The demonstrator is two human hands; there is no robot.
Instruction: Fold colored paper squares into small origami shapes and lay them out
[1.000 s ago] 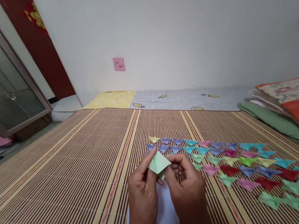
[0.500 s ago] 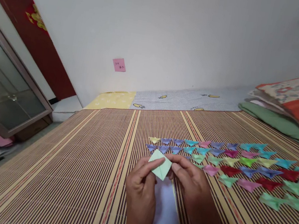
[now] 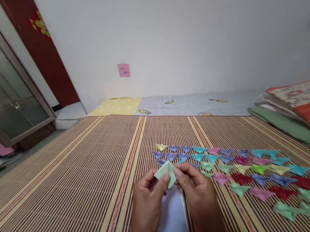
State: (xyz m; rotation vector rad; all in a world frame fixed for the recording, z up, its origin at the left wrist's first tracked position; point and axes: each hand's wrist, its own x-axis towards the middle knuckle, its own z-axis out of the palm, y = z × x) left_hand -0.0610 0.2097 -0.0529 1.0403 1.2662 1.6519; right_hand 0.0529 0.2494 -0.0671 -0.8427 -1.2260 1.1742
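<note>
folded paper (image 3: 165,168): pale green | loose sheet (image 3: 174,223): pale lavender | paper shapes (image 3: 241,179): blue, pink, red, green, yellow | mat (image 3: 86,184): tan, dark-striped | note (image 3: 124,70): pink

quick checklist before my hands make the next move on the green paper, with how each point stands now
1. Left hand has a grip on the green paper, thumb across its face: ok.
2. Right hand has its thumb and fingers at the paper's right edge: ok.
3. White sheet lies on the striped mat, below the green paper: ok.
4. Right hand is off the folded paper shapes behind it: cannot tell, they overlap in view.
5. Creases are sharp: cannot tell, too small.
</note>
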